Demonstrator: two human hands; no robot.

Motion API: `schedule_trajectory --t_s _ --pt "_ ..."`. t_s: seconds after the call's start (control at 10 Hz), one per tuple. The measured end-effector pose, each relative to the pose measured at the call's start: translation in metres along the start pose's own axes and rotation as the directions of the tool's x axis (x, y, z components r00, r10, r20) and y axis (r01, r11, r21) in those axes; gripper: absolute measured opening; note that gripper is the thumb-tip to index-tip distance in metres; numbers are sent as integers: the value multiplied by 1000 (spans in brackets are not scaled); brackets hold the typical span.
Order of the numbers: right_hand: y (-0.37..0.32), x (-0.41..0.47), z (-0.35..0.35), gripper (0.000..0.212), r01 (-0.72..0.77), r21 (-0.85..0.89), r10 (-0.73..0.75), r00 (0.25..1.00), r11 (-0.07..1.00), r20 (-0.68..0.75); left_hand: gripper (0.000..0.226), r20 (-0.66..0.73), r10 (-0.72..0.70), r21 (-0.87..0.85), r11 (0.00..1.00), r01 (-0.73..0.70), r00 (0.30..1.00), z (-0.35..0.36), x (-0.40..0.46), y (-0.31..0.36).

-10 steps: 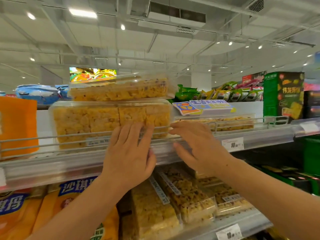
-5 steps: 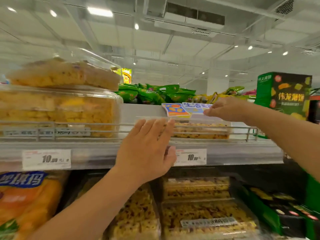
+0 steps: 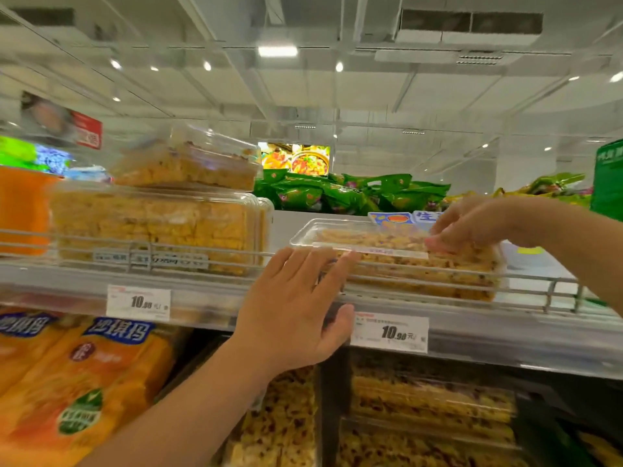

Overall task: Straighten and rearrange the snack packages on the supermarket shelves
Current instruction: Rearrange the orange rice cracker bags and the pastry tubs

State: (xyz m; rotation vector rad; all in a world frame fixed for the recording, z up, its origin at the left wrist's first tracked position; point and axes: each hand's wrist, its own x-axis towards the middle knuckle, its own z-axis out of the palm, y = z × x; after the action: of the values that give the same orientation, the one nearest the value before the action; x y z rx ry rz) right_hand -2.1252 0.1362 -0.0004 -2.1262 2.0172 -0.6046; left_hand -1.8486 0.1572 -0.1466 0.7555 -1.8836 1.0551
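Left hand (image 3: pixel 296 311) raised flat, fingers spread and extended, thumb out, right hand (image 3: pixel 472 224) reaching across, fingers curled downward, forearms bare

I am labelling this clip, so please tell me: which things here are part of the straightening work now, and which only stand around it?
In the job:
- left hand, flat at the shelf rail
- right hand, on the clear snack box

Only nearby:
- stacked clear boxes
- green bags
- orange packs
- price tags
- boxes on the lower shelf
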Motion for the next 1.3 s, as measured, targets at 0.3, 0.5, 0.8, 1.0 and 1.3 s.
schedule_trajectory --t_s 0.3,0.5,0.8,1.0,1.3 --pt "-18 -20 20 70 241 -358 -365 869 902 -333 53 -43 -1 8 1000 1 999 3 -2 0" --pt "-21 -25 39 75 199 -440 -398 814 876 -424 54 -38 -17 6 1000 17 999 3 -3 0" --pt "-20 -22 42 97 158 -509 -421 785 846 -456 55 -18 -19 -5 1000 19 1000 3 -3 1" --pt "-20 -26 43 100 156 -550 -460 753 820 -472 55 -18 -14 -8 1000 14 1000 3 -3 1" --pt "-16 -21 44 87 210 -522 -475 757 827 -448 54 -23 0 6 1000 0 1000 6 -3 0"
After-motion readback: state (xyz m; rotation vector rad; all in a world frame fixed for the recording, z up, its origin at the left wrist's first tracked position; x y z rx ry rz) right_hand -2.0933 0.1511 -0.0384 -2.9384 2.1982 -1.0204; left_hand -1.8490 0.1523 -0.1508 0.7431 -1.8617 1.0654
